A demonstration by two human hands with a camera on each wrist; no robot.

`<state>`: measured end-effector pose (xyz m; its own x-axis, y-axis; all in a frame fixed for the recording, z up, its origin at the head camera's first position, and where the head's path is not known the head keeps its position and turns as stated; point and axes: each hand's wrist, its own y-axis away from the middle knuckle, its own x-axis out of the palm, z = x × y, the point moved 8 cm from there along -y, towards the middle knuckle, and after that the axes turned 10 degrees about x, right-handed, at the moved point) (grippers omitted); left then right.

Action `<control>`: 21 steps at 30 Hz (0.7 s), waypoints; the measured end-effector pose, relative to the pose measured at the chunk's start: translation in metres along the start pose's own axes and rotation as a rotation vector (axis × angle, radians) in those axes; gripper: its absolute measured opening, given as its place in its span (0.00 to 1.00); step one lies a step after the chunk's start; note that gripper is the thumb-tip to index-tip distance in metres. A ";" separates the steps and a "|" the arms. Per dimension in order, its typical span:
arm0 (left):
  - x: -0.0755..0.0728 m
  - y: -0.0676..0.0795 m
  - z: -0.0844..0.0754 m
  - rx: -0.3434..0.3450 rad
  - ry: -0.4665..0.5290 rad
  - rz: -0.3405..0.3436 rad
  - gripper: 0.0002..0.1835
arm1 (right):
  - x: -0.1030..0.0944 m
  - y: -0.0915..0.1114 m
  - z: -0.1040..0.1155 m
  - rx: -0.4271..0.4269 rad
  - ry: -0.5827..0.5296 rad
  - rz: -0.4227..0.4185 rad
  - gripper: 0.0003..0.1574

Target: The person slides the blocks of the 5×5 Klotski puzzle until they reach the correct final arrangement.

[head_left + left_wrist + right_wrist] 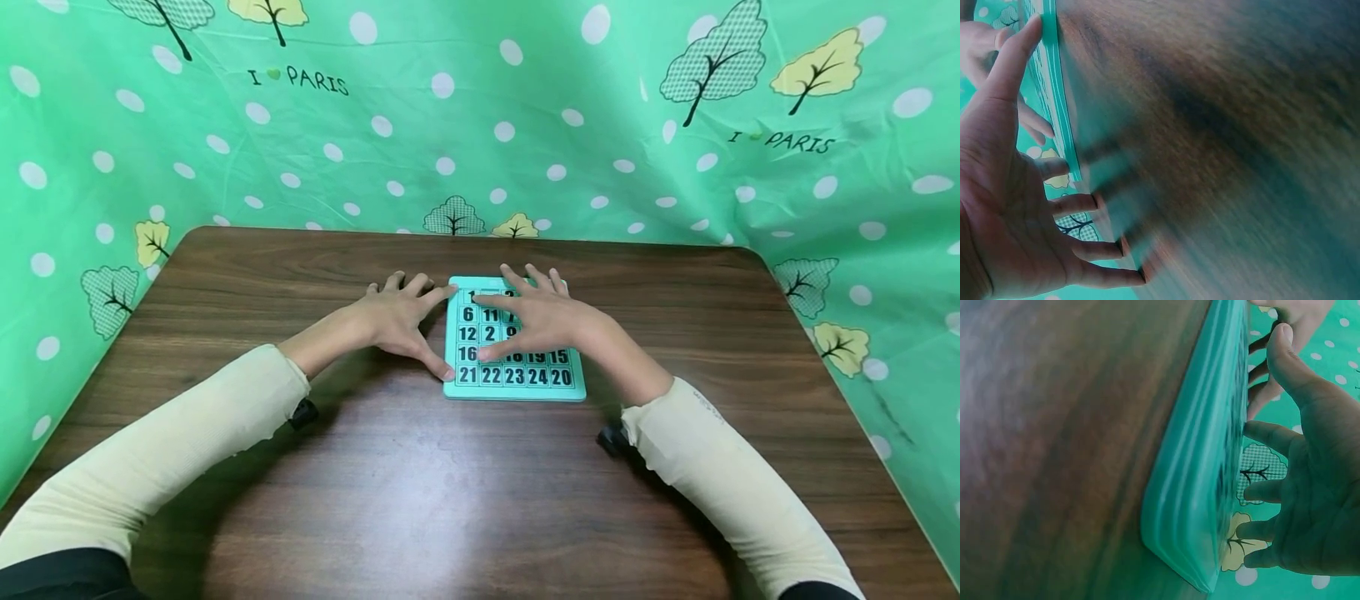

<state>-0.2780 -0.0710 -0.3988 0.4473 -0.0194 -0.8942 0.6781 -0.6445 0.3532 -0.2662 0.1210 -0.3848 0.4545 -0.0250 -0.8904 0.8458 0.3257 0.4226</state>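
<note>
A turquoise number slide puzzle (pixel 515 388) with rows of black numerals lies flat on the table. My left hand (pixel 397 318) is spread at its left side, the thumb tip at the lower left corner and the index fingertip near the upper left one. In the left wrist view the thumb reaches the puzzle's edge (pixel 1062 94), while the other fingers extend toward the tabletop. Over the puzzle's right part is my right hand (pixel 549 322), fingers spread, hiding several numerals. The right wrist view shows its index fingertip close to the tile face, beside the thick rounded frame (pixel 1188 469).
The dark brown wooden table (pixel 420 492) has rounded far corners. Behind it and along both sides hangs a green cloth (pixel 465 108) with white dots and printed trees. Pale sleeves (pixel 202 425) cover both forearms, with a small black device (pixel 613 440) under the right wrist.
</note>
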 end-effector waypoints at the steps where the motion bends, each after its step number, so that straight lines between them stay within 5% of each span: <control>1: 0.000 0.000 0.000 -0.001 0.001 0.000 0.79 | 0.000 -0.001 0.002 -0.002 0.004 0.002 0.65; 15: 0.000 0.002 0.001 -0.001 -0.004 -0.011 0.79 | 0.005 0.029 -0.005 -0.034 0.030 -0.016 0.61; 21: 0.000 0.001 0.000 0.002 -0.011 -0.002 0.79 | 0.005 0.023 -0.011 -0.006 0.024 -0.012 0.62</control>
<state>-0.2769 -0.0717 -0.3980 0.4395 -0.0269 -0.8978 0.6776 -0.6462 0.3511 -0.2474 0.1382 -0.3817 0.4377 -0.0066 -0.8991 0.8494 0.3310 0.4111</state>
